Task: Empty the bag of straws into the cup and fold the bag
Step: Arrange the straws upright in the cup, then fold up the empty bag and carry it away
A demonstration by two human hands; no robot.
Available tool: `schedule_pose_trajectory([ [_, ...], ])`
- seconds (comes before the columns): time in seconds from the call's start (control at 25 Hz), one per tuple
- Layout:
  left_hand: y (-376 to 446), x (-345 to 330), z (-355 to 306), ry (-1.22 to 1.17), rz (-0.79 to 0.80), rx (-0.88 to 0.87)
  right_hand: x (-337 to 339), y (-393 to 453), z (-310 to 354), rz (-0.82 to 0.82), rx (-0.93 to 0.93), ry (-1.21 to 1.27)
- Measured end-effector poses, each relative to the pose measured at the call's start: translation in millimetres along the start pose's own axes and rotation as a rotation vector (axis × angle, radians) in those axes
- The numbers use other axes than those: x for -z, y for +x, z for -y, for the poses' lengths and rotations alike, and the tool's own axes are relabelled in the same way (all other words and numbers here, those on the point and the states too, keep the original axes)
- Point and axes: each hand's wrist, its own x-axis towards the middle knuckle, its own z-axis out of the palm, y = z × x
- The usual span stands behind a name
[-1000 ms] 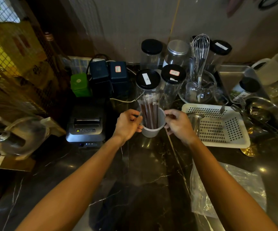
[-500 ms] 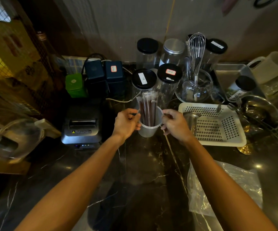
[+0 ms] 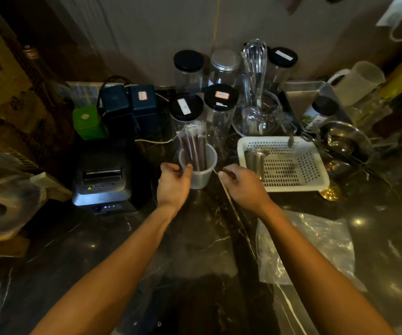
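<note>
One translucent cup [image 3: 198, 171] on the dark marble counter [image 3: 93, 250], holding one bundle of brown straws [image 3: 193, 151]; individual count not tellable. Straws stand near upright, long axis vertical, tops leaning slightly away toward the jars. Left hand [image 3: 174, 183] at the cup's left rim, thumb touching it, fingers curled loosely. Right hand [image 3: 242, 183] just right of the cup, apart from it, fingers curled; what it holds I cannot tell. One clear plastic bag [image 3: 308, 247] lies flat and unfolded on the counter, near right. Five lidded clear jars [image 3: 186, 110] behind the cup, four black lids, one silver; labels unreadable. One receipt printer [image 3: 102, 180] left, warning sticker text too small. One white perforated basket [image 3: 284, 163] right. One whisk [image 3: 255, 66].
</note>
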Motion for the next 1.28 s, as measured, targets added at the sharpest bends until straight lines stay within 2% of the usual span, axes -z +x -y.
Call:
schedule_pose_trajectory([
  [0.16,-36.0,-40.0,8.9,0.06,0.327,0.023,11.6,-46.5,-19.7,-0.044,-0.081,-0.074],
  [0.32,-73.7,-92.7,16.0,0.163,0.471,0.114,21.3,-99.2,-56.7,-0.106,-0.166,-0.149],
  [0.56,-119.1,-136.3,19.7,0.21,0.7,0.288,24.6,-169.5,-103.5,-0.082,-0.294,-0.128],
  [0.72,-134.9,-150.5,29.6,0.232,0.694,0.279,21.0,-195.0,-123.5,-0.03,-0.3,-0.144],
  [0.88,-137.1,-159.5,37.2,0.166,0.648,0.337,11.2,-207.9,-133.4,0.128,-0.274,-0.182],
  [1.04,-130.2,-161.3,40.7,0.12,0.67,0.396,-1.8,-213.3,-145.5,0.248,-0.247,-0.189],
  [1.12,-129.2,-157.4,41.4,0.114,0.668,0.379,-9.2,-215.9,-150.0,0.237,-0.215,-0.258],
  [1.28,-125.0,-143.3,30.2,-0.02,0.61,0.354,-11.7,-216.2,-149.2,0.079,-0.173,-0.367],
])
